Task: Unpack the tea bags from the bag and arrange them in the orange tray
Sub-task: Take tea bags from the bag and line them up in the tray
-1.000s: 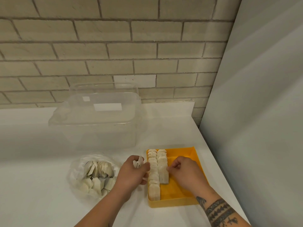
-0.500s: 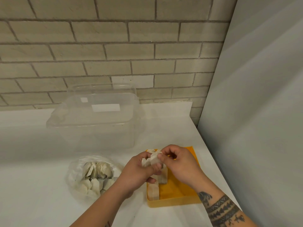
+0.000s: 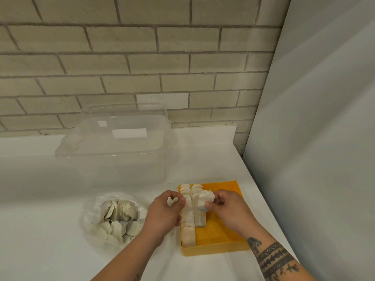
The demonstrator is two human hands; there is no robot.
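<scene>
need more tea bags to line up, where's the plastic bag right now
In the head view the plastic bag lies on the counter, left of the left hand and orange tray, in front of the clear tub.

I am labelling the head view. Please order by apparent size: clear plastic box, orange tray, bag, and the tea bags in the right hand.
1. clear plastic box
2. orange tray and bag: they look alike, tray partly hidden, so unranked
3. tea bags held by the right hand

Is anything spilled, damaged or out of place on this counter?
Nothing stands out. The tea bags stand in two tidy rows in the orange tray, the rest lie inside the plastic bag, none spilled on the counter.
</scene>
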